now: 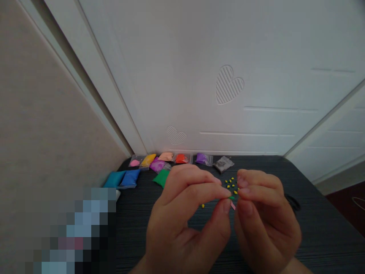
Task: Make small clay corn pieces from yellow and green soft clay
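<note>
My left hand (182,217) is closed in a pinch, thumb against index finger, with a tiny green piece of modelling clay (232,197) showing at the fingertips. Close beside it, my right hand (268,220) also has its thumb and fingers pressed together; anything between them is hidden. Below the fingertips, a small pink strip (233,206) is partly visible. Several little yellow clay pieces (228,186) with dark marks lie on the dark table (137,232) behind the hands. One more yellow piece (203,206) shows in the gap near my left hand.
Along the table's back edge lie bags of clay, among them orange-red (181,158), purple (202,158) and grey (224,164). A green bag (161,178) is partly behind my left hand. Blue bags (130,179) lie at left. A black curved object (293,201) is at right.
</note>
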Available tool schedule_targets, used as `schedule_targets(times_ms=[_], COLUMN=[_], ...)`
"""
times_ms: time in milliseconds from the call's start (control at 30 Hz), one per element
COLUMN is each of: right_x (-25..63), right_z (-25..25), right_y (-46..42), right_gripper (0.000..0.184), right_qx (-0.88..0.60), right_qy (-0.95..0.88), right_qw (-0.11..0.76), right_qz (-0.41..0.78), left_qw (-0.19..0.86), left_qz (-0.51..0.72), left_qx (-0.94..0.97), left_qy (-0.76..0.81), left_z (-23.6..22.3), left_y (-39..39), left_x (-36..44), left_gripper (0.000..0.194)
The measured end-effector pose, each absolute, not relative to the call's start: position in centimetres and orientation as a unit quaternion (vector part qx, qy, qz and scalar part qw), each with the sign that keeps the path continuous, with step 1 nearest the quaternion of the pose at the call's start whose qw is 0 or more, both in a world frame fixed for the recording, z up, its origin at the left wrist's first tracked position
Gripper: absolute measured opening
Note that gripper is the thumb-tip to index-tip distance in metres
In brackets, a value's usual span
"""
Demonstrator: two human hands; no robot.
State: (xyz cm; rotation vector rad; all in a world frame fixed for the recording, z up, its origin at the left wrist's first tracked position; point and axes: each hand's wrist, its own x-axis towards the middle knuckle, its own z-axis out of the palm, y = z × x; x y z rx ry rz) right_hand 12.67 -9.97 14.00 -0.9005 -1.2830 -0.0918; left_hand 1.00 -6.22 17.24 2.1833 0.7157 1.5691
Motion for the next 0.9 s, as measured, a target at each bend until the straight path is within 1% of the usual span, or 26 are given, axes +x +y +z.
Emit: schedule_targets(times_ms=[133, 400, 633, 900], right_x=[12.7, 12.9, 13.4, 13.8], right_z=[14.1, 14.4, 14.4, 14.6], right_y=[-10.1, -10.1, -10.0, -9.8], right_gripper=[0.026, 0.020, 0.027, 0.026], right_qx=[-0.401, -0.400, -0.421, -0.422], right_qy=[-0.587, -0.607, -0.615, -0.626], right_qw=[0.702, 0.683, 0.660, 0.645], right_qz=[-0.045, -0.068, -0.097, -0.117], left_qw=[0.168, 0.155, 0.140, 0.133], left_qz=[0.558, 0.563, 0.553, 0.538], left_qx=[0.768, 0.767, 0.782, 0.791], left_qy=[0.265, 0.266, 0.250, 0.258], left_z=[17.3, 17.4, 17.2, 17.0], left_y=[-6.5, -6.4, -6.4, -6.3], left_x=[1.0, 1.1, 0.9, 0.7], left_gripper=[0.018, 0.017, 0.021, 0.022])
